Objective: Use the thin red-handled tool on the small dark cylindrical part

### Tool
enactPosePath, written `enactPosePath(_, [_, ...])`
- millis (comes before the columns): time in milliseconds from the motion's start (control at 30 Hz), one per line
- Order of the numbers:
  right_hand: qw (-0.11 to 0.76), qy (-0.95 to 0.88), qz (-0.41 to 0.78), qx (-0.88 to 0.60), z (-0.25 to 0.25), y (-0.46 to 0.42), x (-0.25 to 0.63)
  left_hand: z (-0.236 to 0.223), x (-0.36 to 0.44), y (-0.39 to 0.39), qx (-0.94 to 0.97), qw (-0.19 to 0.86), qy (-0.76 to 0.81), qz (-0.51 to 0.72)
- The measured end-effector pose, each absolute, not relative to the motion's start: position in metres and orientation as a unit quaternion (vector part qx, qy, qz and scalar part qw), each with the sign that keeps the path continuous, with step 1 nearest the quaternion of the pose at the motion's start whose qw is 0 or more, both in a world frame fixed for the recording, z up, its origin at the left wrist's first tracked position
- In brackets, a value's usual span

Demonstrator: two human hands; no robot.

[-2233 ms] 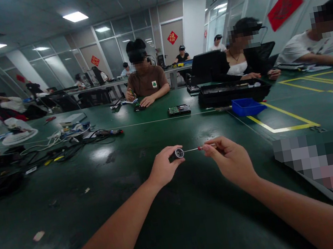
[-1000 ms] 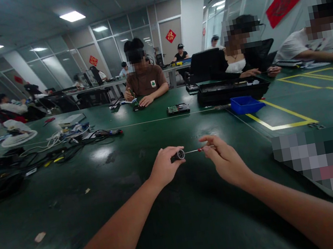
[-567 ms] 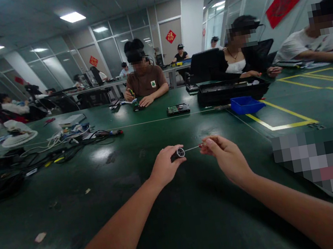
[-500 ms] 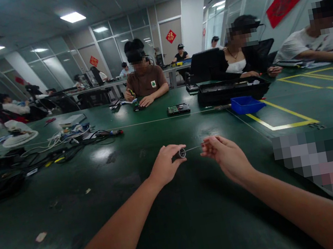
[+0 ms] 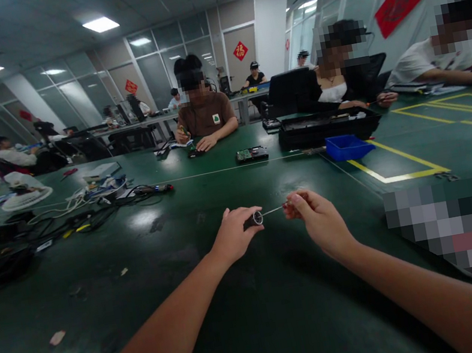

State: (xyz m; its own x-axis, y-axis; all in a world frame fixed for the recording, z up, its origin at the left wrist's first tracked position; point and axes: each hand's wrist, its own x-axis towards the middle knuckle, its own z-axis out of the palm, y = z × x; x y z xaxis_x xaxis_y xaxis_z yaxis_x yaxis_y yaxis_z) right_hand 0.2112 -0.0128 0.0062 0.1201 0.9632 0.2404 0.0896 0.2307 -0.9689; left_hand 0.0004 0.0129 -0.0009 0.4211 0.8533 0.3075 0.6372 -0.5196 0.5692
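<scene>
Between the thumb and fingers of my left hand [image 5: 236, 234] is a small dark cylindrical part with a pale round rim [image 5: 257, 218]. Its open end faces right. My right hand [image 5: 318, 214] pinches a thin, straight metal rod [image 5: 273, 210], whose far tip reaches the rim of the cylinder; whether it goes inside I cannot tell. The handle end is hidden by my right fingers, so its exact kind does not show. Both hands are above the green tabletop [image 5: 260, 312], near the middle of the view.
Ahead lies a hard drive with a green circuit board [image 5: 251, 154]. Behind a blue bin [image 5: 348, 147] stands a long black tray [image 5: 328, 128]. Tangled cables [image 5: 99, 203] spread at left. Co-workers sit across the table, one in a brown shirt [image 5: 205, 115]. Yellow tape [image 5: 413, 175] marks the right.
My right hand has shifted slightly, with the rod still pointing at the cylinder. The left hand has turned the cylinder a little, so more of its dark side shows.
</scene>
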Motion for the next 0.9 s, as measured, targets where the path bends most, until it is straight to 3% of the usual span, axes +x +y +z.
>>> enactPosePath(300, [0.488, -0.622, 0.276, -0.547, 0.019, -0.022, 0.215, -0.001, 0.000, 0.013, 0.813, 0.195, 0.464, 0.294])
enactPosePath(900, [0.457, -0.652, 0.274, -0.539, 0.015, -0.025, 0.213, 0.001, -0.004, 0.012, 0.812, 0.191, 0.462, 0.301])
